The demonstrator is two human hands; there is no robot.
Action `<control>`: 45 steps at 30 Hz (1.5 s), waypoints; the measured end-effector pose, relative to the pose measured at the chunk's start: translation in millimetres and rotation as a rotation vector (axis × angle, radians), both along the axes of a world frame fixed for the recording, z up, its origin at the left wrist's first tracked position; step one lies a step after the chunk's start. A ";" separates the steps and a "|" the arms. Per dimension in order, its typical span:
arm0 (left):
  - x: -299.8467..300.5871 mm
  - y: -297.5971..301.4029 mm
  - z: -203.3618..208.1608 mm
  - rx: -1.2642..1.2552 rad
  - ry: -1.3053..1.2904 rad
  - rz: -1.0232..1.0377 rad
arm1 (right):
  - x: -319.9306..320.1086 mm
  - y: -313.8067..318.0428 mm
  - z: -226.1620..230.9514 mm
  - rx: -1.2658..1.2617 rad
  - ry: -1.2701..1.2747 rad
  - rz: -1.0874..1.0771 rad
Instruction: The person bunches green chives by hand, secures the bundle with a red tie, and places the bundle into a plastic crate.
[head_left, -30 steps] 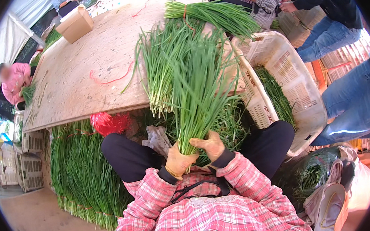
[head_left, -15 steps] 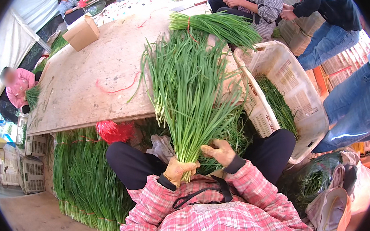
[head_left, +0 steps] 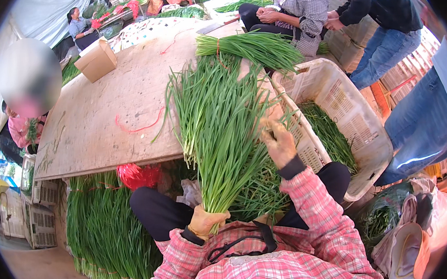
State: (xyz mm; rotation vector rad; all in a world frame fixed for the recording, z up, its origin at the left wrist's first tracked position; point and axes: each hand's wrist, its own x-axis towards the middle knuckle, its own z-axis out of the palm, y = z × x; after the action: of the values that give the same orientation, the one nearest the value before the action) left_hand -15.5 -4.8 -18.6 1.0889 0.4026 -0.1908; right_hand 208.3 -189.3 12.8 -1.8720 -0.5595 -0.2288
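Observation:
Wrapped round the pale lower stems of a bunch of green chives point(head_left: 224, 155), my gloved left hand point(head_left: 208, 221) is closed in front of my lap. The leaves fan forward over the near table edge, on top of other loose chives point(head_left: 198, 88). My right hand point(head_left: 278, 144), also gloved, is raised to the right of the bunch, beside the crate's near left side. Its fingers are curled together at the leaf edges; what they pinch, if anything, is too blurred to make out. Beyond lies a chive bundle point(head_left: 250, 48) tied with a red band.
A white plastic crate point(head_left: 363, 122) holding chives stands at right. Tied bundles point(head_left: 108, 224) stand at left, near red strips point(head_left: 137, 175). On the wooden table point(head_left: 119, 101) are a cardboard box point(head_left: 96, 60), red twine point(head_left: 140, 127) and a knife point(head_left: 216, 27). Several people work around.
My right hand has left the stems near my left hand and moved forward and right, up along the leaves. The left hand keeps its hold on the bunch.

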 end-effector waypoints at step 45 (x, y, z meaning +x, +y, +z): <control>24.8 -18.1 7.7 -0.260 -0.204 -0.281 | -129.8 35.8 -25.8 0.806 0.754 0.142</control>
State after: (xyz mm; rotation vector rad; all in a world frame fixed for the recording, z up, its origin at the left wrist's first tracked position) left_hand 9.4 -22.9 -10.8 0.8944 0.0370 -0.3668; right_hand 78.5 -153.5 -13.0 -1.0042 -0.0405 0.3103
